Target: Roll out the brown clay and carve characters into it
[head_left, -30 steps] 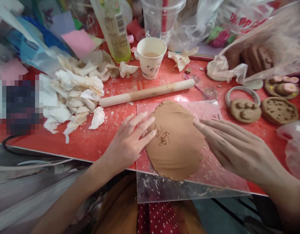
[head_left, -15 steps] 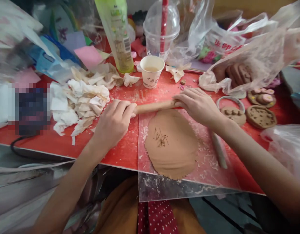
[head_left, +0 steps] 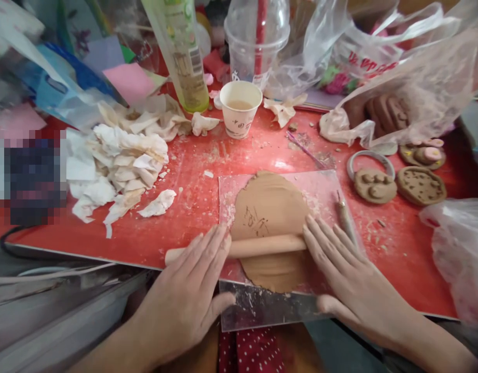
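Pale cylindrical wooden pin (head_left: 267, 246) now crossing flat brown clay slab (head_left: 281, 204); left hand (head_left: 194, 277), right hand (head_left: 350, 274) pressing, grip unclenched; seemingly thinning it.

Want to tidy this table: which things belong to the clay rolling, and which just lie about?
In use:
rolling pin
clay slab
clear board under it

Seemingly just lying about:
crumpled tissues
green-labelled bottle
domed plastic cup with red straw

Clay slab (head_left: 276, 199) and 1 rolling pin (head_left: 266, 246) suggest a craft workspace.
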Demonstrator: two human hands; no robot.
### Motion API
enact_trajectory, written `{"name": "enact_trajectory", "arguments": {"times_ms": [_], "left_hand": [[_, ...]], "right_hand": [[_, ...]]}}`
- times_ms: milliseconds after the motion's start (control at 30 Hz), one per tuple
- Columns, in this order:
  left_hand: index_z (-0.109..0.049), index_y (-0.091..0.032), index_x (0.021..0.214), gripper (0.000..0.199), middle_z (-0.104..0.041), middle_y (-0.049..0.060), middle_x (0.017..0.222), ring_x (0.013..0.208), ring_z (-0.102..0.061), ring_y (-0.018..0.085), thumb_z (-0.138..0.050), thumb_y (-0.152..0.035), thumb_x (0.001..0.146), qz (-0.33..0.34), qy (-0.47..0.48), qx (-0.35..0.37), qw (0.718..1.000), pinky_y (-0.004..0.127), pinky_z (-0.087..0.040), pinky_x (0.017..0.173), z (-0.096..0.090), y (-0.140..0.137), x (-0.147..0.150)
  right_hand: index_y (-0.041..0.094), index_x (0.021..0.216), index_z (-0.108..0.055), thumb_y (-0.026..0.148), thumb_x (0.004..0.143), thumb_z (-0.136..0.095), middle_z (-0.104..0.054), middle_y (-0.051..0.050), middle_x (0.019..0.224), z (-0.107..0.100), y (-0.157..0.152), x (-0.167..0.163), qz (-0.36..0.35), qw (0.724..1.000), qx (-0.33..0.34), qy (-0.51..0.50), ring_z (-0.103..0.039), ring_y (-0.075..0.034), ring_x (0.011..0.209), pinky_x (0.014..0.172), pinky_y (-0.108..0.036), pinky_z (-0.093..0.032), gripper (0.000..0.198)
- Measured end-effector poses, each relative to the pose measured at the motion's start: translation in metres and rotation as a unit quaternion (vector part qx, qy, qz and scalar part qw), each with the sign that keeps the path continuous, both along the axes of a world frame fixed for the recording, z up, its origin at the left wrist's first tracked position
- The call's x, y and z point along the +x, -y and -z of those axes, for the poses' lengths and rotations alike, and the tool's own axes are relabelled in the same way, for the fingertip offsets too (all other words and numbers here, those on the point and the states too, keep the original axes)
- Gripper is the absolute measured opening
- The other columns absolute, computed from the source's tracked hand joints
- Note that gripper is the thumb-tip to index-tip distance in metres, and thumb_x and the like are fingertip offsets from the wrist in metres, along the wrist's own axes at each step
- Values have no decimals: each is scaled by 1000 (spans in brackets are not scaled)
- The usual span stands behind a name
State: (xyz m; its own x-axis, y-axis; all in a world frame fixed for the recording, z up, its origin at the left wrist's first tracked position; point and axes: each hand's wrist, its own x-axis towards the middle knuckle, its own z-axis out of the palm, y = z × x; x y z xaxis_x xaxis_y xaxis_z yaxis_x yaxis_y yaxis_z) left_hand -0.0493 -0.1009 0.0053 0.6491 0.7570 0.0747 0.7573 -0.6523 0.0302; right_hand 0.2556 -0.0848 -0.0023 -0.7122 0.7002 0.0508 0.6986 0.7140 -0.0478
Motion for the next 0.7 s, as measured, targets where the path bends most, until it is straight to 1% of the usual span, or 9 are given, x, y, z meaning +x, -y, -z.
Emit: {"name": "enact_trajectory", "arguments": {"times_ms": [67, 167, 233, 300, 400, 467, 533, 633, 700], "left_hand": [[-31, 0, 145, 66, -33, 20, 152, 143, -31, 31, -35, -46, 97, 2, 2, -3, 1000, 45, -31, 115, 2, -10, -1], [-27, 1, 146, 64, -28, 21, 154, 145, -26, 31, -30, -42, 99, -50, 13, 36, 998, 49, -26, 118, 8, -48, 0], [-27, 3, 146, 63, -25, 22, 155, 146, -23, 32, -27, -39, 99, -70, 22, 50, 996, 50, -25, 118, 9, -60, 1], [-28, 4, 145, 62, -28, 23, 154, 145, -26, 31, -29, -38, 99, -58, 20, 36, 997, 49, -28, 118, 6, -48, 0], [-31, 2, 145, 62, -32, 20, 153, 143, -31, 30, -35, -38, 97, -4, 0, -6, 1000, 44, -34, 114, -3, -5, -3], [-31, 0, 145, 63, -31, 20, 153, 143, -31, 30, -36, -40, 97, 9, -8, -13, 1000, 43, -35, 114, -4, 5, -3], [-30, 2, 145, 63, -30, 22, 153, 143, -30, 31, -33, -41, 98, -22, 2, 9, 1000, 46, -33, 115, 1, -16, -1], [-26, 4, 146, 63, -24, 24, 155, 146, -24, 31, -26, -38, 99, -103, 37, 56, 992, 50, -25, 119, 11, -77, 6], [-23, 4, 146, 61, -19, 24, 156, 147, -18, 31, -24, -35, 99, -129, 51, 69, 988, 50, -20, 121, 14, -103, 8]], "right_hand": [[3, 153, -9, 73, 89, -12, -22, -19, 157, 0, -10, 0, 0, 1000, -5, 1, -12, -29, 148, 118, -49, -23, 95], [3, 153, -5, 70, 92, -13, -17, -22, 157, 7, -48, -8, 51, 998, 18, -25, -11, -31, 148, 117, -56, -20, 91], [4, 154, -5, 66, 94, -12, -15, -22, 158, 10, -61, -13, 64, 997, 20, -34, -11, -31, 148, 118, -57, -18, 86], [5, 154, -5, 67, 93, -11, -15, -20, 158, 7, -49, -11, 54, 998, 5, -31, -12, -30, 148, 118, -57, -16, 87], [3, 153, -8, 73, 89, -10, -18, -19, 158, 0, -6, 1, 27, 999, -22, -15, -11, -28, 148, 120, -52, -17, 95], [4, 153, -10, 73, 90, -10, -19, -18, 158, -2, 5, 6, 17, 999, -33, -7, -10, -26, 149, 120, -49, -18, 94], [3, 153, -11, 71, 91, -12, -18, -19, 158, 1, -16, 3, 25, 999, -27, -13, -10, -26, 149, 119, -51, -19, 92], [-2, 150, -17, 68, 93, -10, -14, -23, 157, 10, -83, -13, 63, 998, -7, -25, -8, -29, 148, 120, -52, -16, 91], [-4, 149, -18, 65, 93, -2, -12, -24, 157, 13, -115, -22, 93, 995, 2, -27, -6, -29, 148, 120, -53, -13, 91]]}}
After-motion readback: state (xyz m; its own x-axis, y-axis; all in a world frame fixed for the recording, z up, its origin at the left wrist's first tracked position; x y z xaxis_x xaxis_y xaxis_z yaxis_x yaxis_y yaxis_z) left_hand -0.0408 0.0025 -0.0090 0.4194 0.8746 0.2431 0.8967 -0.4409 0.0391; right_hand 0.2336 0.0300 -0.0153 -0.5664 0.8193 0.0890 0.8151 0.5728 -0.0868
